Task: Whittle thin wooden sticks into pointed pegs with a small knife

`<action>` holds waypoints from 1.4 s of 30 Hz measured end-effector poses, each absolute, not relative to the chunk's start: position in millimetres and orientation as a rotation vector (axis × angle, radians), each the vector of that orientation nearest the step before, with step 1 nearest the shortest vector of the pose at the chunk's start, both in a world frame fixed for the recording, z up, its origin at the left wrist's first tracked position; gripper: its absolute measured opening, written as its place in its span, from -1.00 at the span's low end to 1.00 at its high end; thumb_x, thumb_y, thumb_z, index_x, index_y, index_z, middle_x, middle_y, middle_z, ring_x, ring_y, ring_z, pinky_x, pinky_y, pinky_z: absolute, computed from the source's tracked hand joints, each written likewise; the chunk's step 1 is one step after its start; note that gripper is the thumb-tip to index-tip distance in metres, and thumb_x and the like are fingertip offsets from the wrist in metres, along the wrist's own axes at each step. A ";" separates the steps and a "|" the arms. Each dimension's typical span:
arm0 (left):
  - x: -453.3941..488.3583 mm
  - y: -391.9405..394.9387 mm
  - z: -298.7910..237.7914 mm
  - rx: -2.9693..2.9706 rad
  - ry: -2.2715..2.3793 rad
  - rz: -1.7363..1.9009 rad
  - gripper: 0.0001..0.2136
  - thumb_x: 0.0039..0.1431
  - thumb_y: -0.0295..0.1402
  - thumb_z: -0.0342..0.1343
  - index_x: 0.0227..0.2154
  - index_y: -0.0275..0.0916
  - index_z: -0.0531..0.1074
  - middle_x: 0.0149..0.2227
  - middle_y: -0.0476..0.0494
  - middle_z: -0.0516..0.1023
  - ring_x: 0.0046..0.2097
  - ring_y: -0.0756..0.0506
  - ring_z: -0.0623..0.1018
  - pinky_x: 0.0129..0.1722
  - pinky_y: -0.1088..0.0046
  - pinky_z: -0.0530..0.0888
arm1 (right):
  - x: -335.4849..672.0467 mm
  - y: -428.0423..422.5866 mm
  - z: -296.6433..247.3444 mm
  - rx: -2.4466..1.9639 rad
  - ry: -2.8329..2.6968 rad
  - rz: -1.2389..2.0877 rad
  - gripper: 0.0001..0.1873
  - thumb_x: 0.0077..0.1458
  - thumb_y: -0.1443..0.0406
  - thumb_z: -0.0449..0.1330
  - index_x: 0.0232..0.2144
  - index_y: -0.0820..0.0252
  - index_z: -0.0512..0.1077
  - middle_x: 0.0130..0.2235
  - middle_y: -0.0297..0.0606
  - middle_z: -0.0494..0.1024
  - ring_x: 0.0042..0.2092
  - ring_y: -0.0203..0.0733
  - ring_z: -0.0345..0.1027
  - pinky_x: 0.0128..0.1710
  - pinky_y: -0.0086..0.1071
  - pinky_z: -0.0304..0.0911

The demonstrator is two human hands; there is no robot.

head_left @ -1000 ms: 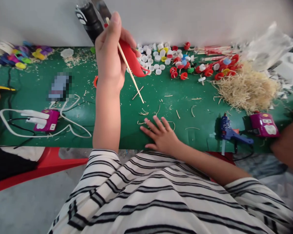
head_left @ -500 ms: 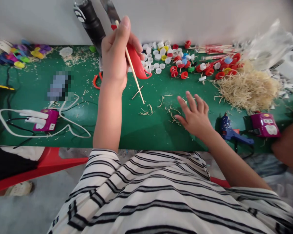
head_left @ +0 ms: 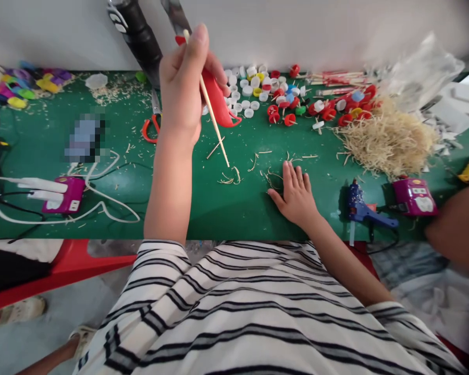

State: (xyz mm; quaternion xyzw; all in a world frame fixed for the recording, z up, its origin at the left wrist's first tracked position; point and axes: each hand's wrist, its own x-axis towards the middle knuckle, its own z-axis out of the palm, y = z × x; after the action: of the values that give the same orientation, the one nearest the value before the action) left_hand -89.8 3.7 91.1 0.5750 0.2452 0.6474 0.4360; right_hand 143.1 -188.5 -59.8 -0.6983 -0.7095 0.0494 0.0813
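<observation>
Green table (head_left: 242, 216), left hand (head_left: 182, 94) holding stick (head_left: 214, 119), right hand (head_left: 297, 198) flat

Diffuse, moderate illumination, soft shadow on green tabletop (head_left: 226, 211) at centre, dark upper-right corner, pixelated phone (head_left: 84, 138) at left, blurred right edge.

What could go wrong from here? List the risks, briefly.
The wooden stick and red piece share the left hand, so either might slip.
The right hand rests near the glue gun; if that is hot, brushing it could burn.
Pale strands heaped near its nozzle might scorch.
</observation>
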 end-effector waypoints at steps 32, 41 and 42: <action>-91.7 0.2 91.0 1.507 0.693 1.585 -0.39 0.21 0.29 0.00 -0.69 -0.08 0.45 -0.66 -0.04 0.39 -0.59 -0.01 0.43 -0.57 0.33 0.37 | 146.7 -145.3 -37.7 -1.910 -2.275 -0.030 -0.19 0.40 -0.06 -0.13 0.51 0.22 0.00 0.51 -0.05 0.05 0.50 0.32 -0.25 0.40 0.28 -0.28; -76.1 17.9 66.1 1.574 0.663 1.394 -0.34 0.06 0.41 -0.02 -0.65 -0.12 0.45 -0.68 -0.01 0.41 -0.58 0.04 0.38 -0.55 0.39 0.32 | 177.2 -240.5 -35.1 -1.580 -2.628 0.074 -0.35 0.35 -0.08 0.06 0.43 -0.36 0.15 0.56 -0.35 -0.24 0.52 0.30 -0.36 0.39 0.28 -0.20; -73.6 16.4 64.8 1.580 0.671 1.389 -0.33 0.10 0.41 -0.06 -0.65 -0.11 0.46 -0.67 -0.02 0.42 -0.58 0.03 0.37 -0.54 0.37 0.32 | 180.3 -241.4 -38.7 -1.602 -2.615 0.058 -0.35 0.35 -0.08 0.06 0.43 -0.36 0.15 0.56 -0.34 -0.23 0.52 0.31 -0.35 0.39 0.29 -0.21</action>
State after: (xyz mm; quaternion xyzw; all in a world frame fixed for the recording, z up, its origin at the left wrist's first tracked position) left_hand -73.6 16.4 64.8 0.6390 0.2715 0.5619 0.4498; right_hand 180.3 -241.4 -38.7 -0.5219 -0.8520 0.0189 0.0373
